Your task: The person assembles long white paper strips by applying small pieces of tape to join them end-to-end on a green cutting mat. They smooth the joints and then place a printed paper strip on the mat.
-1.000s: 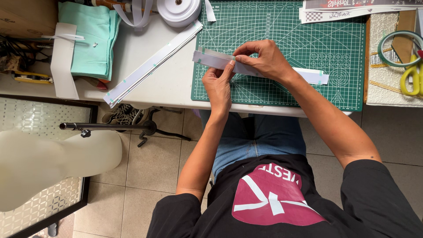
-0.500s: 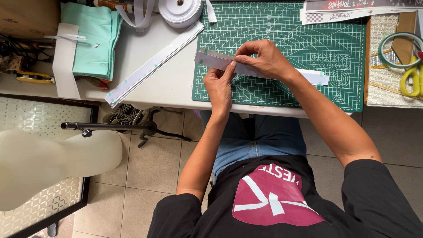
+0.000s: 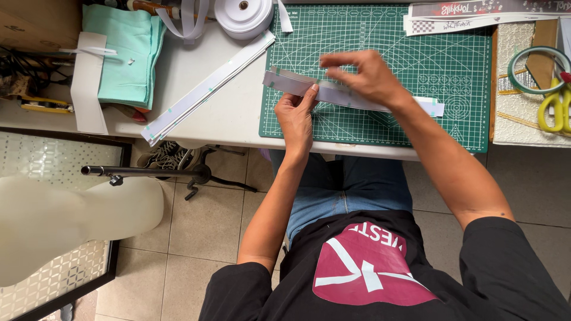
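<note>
Fingers (image 3: 310,90) of the left hand (image 3: 295,116) are seen curled upward from the near edge of the table, thumb and forefinger closed in a pinch on the near edge of a long white strip (image 3: 333,94), not far from its left end. The right hand (image 3: 366,74) is laid over the same strip from the far side, its fingers (image 3: 333,59) bent and spread across the top of the strip; whether they clamp it or merely press on it cannot be told, since the underside of that hand is hidden. The strip is held just above, or lightly on, the green cutting mat (image 3: 380,35) — contact with the mat cannot be judged from this view. Its long axis runs left to right across the mat with a slight downward tilt toward the right, so that its free right end (image 3: 433,107) lies on the mat well beyond the right wrist, while its left end projects a little past both hands. The two hands are thus set close together near the left end, the left one nearest that end, and the greater part of the strip's length lies to the right of the fingers. A second, longer white strip (image 3: 202,92) is left lying diagonally on the white table (image 3: 232,119), apart from both hands.
</note>
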A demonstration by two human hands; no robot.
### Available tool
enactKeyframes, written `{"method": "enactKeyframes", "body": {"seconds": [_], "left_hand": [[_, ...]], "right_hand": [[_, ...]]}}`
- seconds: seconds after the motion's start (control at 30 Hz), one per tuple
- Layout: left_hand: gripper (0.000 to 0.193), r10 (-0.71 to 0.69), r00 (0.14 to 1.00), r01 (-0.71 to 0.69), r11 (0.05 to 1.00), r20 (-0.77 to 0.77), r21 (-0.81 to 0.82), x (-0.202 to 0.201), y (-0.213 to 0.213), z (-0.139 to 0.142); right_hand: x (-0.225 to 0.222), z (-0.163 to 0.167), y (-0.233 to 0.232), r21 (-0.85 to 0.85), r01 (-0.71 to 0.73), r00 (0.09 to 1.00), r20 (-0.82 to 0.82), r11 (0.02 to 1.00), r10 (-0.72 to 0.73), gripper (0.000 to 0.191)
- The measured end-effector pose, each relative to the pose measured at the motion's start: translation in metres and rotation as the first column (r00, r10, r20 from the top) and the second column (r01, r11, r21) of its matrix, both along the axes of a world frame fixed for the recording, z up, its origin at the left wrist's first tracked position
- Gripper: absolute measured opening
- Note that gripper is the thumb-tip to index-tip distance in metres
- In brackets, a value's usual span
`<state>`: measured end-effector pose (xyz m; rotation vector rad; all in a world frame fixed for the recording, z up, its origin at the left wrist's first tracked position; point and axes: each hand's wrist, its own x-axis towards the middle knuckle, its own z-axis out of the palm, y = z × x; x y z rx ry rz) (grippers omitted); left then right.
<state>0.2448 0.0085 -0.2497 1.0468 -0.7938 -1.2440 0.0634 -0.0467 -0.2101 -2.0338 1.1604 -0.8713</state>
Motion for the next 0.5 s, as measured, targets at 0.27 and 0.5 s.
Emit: {"method": "enactKeyframes", "body": {"seconds": [0.27, 0.5], "left_hand": [[0.021, 0.002, 0.999, -0.003, 1.0, -0.054, -0.005, -0.001, -0.001, -0.007], [0.021, -0.01, 0.987, 0.02, 0.998, -0.159, 0.067, 0.007, -0.014, -0.01]], "right_hand": [[-0.051, 0.011, 0.01, 0.087, 0.046, 0.977, -0.212, 0.995, -0.027, 0.049], [-0.047, 0.007, 0.006, 0.215, -0.054, 0.957, -0.267, 0.975, 0.111, 0.083]]}}
